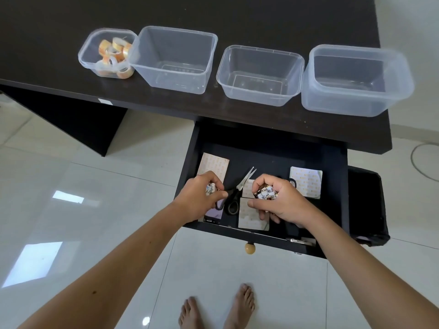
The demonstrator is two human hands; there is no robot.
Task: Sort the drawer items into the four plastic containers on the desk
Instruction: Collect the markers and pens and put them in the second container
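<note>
Scissors [234, 194] black-handled, blades silver, lying in drawer [266, 148].

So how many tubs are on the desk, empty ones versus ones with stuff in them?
Empty tubs: 3
Tubs with tape rolls inside: 1
Total: 4

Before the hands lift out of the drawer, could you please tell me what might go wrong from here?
1. The right hand clutches a full bundle of small batteries; one could slip out on the way up.
2. The left hand works right beside the open scissors, so it may nick itself or drag them.
</note>
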